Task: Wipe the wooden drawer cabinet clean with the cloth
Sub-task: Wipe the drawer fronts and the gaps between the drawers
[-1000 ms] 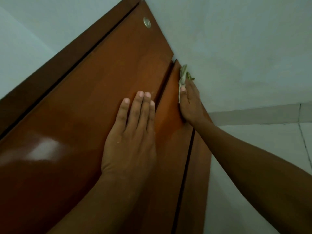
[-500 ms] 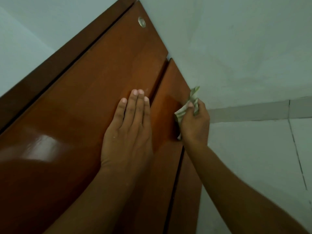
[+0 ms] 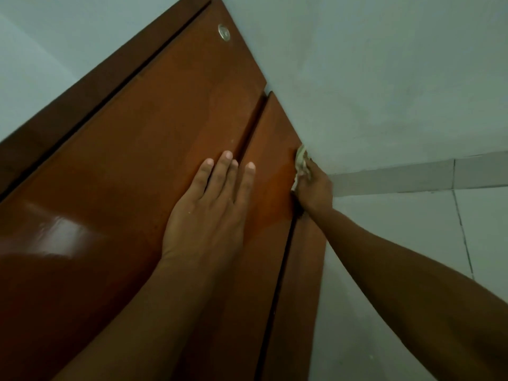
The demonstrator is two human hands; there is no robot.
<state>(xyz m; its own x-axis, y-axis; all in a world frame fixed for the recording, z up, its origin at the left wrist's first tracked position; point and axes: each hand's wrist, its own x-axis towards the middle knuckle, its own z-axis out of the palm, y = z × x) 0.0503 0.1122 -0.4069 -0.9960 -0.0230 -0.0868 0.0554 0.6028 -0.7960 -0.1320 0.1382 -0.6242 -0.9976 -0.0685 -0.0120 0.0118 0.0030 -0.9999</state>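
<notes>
The wooden drawer cabinet [image 3: 143,149] fills the left and middle of the head view, glossy red-brown, with dark gaps between its drawer fronts. My left hand [image 3: 209,210] lies flat on the fronts, fingers spread across one gap. My right hand [image 3: 313,188] is shut on a small pale cloth [image 3: 301,158], pressed against the right edge of a narrower front next to the wall. Most of the cloth is hidden inside the fist.
A round metal lock [image 3: 224,31] sits near the top corner of the large front. A pale wall [image 3: 384,78] runs close along the cabinet's right edge, with a skirting strip [image 3: 412,177] and tiled floor [image 3: 398,229] below it.
My right hand with the cloth slid down the edge, then came back up a little against the edge. My left hand stayed flat, its fingers spreading wider over the gap.
</notes>
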